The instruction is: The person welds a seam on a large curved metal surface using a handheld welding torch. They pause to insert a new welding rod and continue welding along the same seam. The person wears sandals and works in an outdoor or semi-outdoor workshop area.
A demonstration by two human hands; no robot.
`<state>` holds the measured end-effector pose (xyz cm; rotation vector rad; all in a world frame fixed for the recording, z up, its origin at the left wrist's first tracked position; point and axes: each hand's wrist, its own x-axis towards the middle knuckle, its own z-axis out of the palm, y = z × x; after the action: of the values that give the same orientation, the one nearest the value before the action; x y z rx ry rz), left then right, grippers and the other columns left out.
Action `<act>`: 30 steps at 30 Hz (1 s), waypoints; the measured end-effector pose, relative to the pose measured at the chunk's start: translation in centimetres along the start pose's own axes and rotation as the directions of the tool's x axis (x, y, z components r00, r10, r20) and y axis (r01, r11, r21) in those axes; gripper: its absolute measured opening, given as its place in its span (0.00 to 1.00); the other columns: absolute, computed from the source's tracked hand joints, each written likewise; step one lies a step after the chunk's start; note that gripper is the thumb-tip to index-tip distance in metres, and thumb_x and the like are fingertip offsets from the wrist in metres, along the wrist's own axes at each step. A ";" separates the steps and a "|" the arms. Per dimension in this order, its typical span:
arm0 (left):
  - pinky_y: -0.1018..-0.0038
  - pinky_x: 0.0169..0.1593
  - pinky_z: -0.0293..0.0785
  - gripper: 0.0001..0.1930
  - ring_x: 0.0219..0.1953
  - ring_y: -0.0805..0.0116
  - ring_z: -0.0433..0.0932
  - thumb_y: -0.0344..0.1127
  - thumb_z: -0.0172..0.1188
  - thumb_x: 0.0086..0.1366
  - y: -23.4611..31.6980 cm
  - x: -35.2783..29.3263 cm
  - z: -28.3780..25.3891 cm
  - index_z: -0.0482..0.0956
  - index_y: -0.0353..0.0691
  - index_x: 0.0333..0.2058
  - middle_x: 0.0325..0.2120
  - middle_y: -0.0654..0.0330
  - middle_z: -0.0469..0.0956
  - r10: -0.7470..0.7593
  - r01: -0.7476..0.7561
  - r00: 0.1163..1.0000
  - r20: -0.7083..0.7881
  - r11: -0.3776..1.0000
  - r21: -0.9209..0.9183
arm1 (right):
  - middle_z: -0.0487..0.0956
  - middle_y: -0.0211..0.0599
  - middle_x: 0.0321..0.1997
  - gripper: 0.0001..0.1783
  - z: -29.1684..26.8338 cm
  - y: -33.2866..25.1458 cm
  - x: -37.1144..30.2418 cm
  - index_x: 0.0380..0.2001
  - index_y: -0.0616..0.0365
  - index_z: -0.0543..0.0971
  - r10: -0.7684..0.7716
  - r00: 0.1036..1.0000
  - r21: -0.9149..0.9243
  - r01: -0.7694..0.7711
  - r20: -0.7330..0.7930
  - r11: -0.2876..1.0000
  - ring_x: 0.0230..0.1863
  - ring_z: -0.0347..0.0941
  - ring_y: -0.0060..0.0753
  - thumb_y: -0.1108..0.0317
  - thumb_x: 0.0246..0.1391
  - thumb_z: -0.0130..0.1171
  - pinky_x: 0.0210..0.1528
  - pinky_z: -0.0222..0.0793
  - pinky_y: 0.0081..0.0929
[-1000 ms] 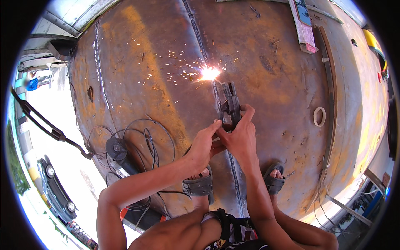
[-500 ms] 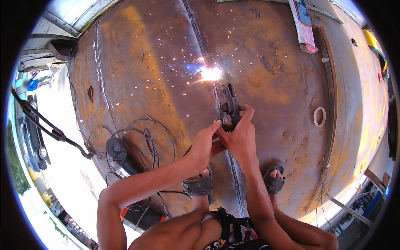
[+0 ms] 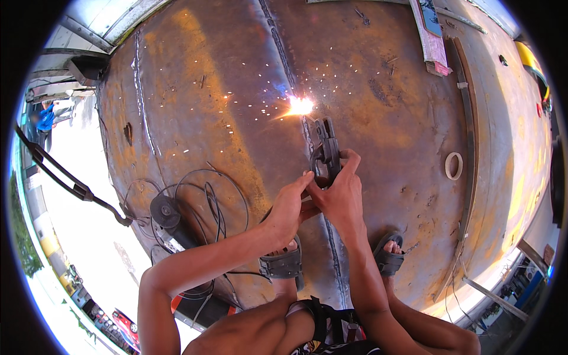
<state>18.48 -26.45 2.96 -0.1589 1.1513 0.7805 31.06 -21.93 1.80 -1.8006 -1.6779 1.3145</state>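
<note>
Both hands meet on one tool: a dark angle grinder held out ahead of the person over a big rusty curved steel plate. The grinder's long axis runs away from the body, almost in line with the weld seam that crosses the plate from far to near, and its working end lies beyond the fingertips, where a bright burst of sparks sprays off to the left. The right hand is clenched round the rear of the body, fingers wrapped over its top; the left hand closes in from the left and grips the near end beside it (how far its fingers wrap is hidden). The right hand sits slightly farther forward, nearer the sparks. Two sandalled feet straddle the seam below the hands. A second grinder with coiled cable lies on the plate, well apart to the left, and a roll of tape lies well apart to the right.
</note>
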 end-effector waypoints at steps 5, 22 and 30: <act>0.60 0.58 0.73 0.19 0.50 0.64 0.76 0.50 0.50 0.79 0.0 0.0 0.1 0.76 0.42 0.53 0.49 0.58 0.77 -0.001 0.001 1.000 -0.008 1.000 -0.009 | 0.83 0.61 0.34 0.42 0.1 0.2 -0.1 0.59 0.66 0.56 -0.011 1.000 -0.004 0.011 -0.009 1.000 0.37 0.83 0.68 0.60 0.53 0.72 0.39 0.77 0.52; 0.59 0.59 0.73 0.18 0.50 0.63 0.77 0.49 0.49 0.79 -0.1 0.0 -0.1 0.75 0.41 0.52 0.49 0.57 0.78 -0.017 0.017 1.000 0.005 1.000 -0.010 | 0.84 0.61 0.35 0.43 0.1 0.2 -0.2 0.60 0.67 0.56 -0.008 1.000 0.032 0.007 0.012 0.999 0.37 0.84 0.66 0.60 0.54 0.72 0.39 0.78 0.50; 0.60 0.58 0.73 0.20 0.50 0.63 0.76 0.50 0.49 0.79 -0.1 -0.2 0.3 0.76 0.41 0.54 0.49 0.57 0.77 -0.008 0.008 1.000 -0.023 1.000 -0.008 | 0.84 0.61 0.35 0.43 0.3 0.5 -0.2 0.60 0.68 0.56 -0.028 1.000 0.000 0.028 -0.013 1.000 0.37 0.83 0.67 0.60 0.54 0.72 0.39 0.78 0.50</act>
<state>18.73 -26.43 3.22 -0.1794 1.1688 0.7777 31.18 -22.32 1.30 -1.7752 -1.6904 1.2887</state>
